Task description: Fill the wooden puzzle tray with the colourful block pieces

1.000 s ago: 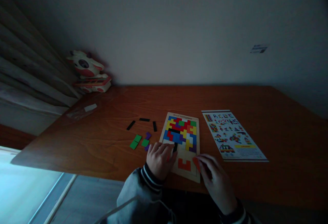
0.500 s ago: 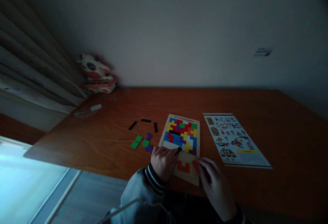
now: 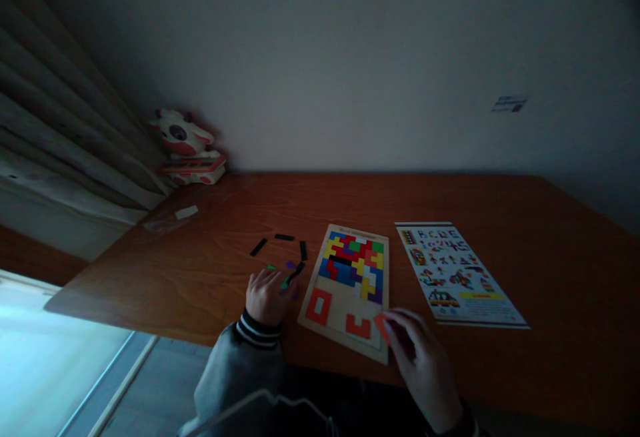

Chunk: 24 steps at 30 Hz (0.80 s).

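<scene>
A wooden puzzle board (image 3: 350,295) lies on the table, its upper part filled with coloured pieces. On its lower part are loose orange pieces, a U-shaped one (image 3: 358,326) and others forming a ring (image 3: 319,307). My left hand (image 3: 267,295) is left of the board, pinching a black strip (image 3: 297,270) over green and purple pieces that it partly covers. My right hand (image 3: 417,350) holds an orange piece (image 3: 383,327) between thumb and fingers at the board's lower right edge.
Three black strips, one at the left (image 3: 259,247), lie beyond my left hand. A printed pattern sheet (image 3: 460,277) is right of the board. A cow toy (image 3: 190,147) stands at the back left, near a clear bag with a white label (image 3: 187,212).
My left hand has moved left off the board with the black strip, uncovering the orange ring and covering the green and purple pieces. My right hand has hardly moved.
</scene>
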Each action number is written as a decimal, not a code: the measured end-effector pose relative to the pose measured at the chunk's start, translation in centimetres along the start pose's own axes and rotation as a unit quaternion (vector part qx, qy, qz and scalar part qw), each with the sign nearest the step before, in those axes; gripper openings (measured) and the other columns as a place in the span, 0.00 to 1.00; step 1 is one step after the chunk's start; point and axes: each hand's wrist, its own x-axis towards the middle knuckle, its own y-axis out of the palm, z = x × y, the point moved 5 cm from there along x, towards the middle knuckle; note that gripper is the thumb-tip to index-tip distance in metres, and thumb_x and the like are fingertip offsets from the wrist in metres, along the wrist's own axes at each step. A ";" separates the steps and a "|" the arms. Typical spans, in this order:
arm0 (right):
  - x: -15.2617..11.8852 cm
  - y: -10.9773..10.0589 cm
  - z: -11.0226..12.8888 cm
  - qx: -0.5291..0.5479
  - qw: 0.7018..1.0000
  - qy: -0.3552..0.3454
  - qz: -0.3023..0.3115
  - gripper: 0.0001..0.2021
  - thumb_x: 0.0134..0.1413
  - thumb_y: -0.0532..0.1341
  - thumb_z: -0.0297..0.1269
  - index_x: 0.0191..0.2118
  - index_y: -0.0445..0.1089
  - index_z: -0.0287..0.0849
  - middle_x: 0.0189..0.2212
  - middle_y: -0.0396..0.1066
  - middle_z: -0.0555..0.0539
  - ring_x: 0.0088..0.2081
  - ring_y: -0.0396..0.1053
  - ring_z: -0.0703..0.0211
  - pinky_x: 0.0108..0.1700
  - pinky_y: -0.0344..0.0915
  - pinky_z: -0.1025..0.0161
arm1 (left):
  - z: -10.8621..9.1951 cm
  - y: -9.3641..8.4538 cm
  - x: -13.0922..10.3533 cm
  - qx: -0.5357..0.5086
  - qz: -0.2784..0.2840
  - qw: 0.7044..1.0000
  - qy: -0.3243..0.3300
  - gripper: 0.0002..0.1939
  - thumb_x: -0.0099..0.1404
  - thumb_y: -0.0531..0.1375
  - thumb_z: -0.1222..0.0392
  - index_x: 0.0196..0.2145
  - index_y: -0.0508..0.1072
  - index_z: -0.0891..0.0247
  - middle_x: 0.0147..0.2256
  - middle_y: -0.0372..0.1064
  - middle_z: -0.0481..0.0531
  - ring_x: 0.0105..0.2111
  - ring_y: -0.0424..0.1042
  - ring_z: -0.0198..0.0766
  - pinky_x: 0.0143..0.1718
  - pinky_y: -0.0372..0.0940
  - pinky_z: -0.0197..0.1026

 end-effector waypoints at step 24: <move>-0.1 0.4 -0.1 -0.006 1.000 0.002 0.017 0.11 0.67 0.53 0.39 0.49 0.70 0.47 0.45 0.74 0.43 0.45 0.75 0.53 0.46 0.74 0.56 | -11.1 2.7 -2.3 -0.181 0.121 0.954 0.208 0.10 0.72 0.55 0.59 0.46 0.74 0.58 0.46 0.77 0.50 0.45 0.73 0.41 0.52 0.62 0.50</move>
